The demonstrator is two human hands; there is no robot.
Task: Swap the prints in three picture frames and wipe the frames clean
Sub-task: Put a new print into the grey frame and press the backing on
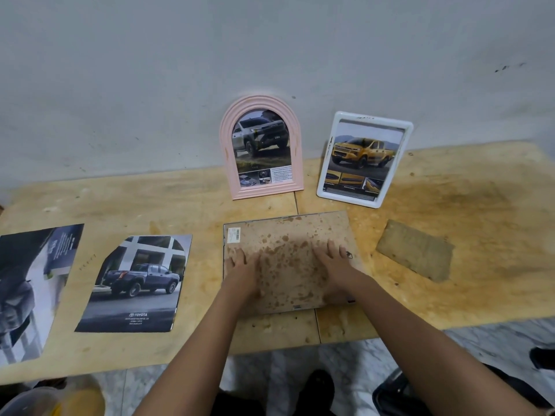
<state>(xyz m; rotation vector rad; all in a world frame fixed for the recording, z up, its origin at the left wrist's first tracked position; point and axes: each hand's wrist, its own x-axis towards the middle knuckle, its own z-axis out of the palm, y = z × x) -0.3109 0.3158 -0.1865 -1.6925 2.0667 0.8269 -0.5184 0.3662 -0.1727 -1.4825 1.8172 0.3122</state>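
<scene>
A rectangular picture frame (pixel 288 235) lies face down on the wooden board, its stained brown backing up. My left hand (pixel 241 268) and my right hand (pixel 335 262) both press flat on that backing, fingers straight. A pink arched frame (pixel 226 145) with a grey truck print leans against the wall behind. Beside it leans a white frame (pixel 326 181) with a yellow truck print. Left of the flat frame lies a loose print (pixel 135 283) of a dark pickup, cut to an arch. Another loose print (pixel 30 283) lies at the far left.
A brown cloth-like pad (pixel 416 250) lies on the board (pixel 480 205) to the right of the flat frame. The grey wall (pixel 270 40) rises right behind the frames. Marble floor (pixel 345 355) and dark shoes show below the board's front edge.
</scene>
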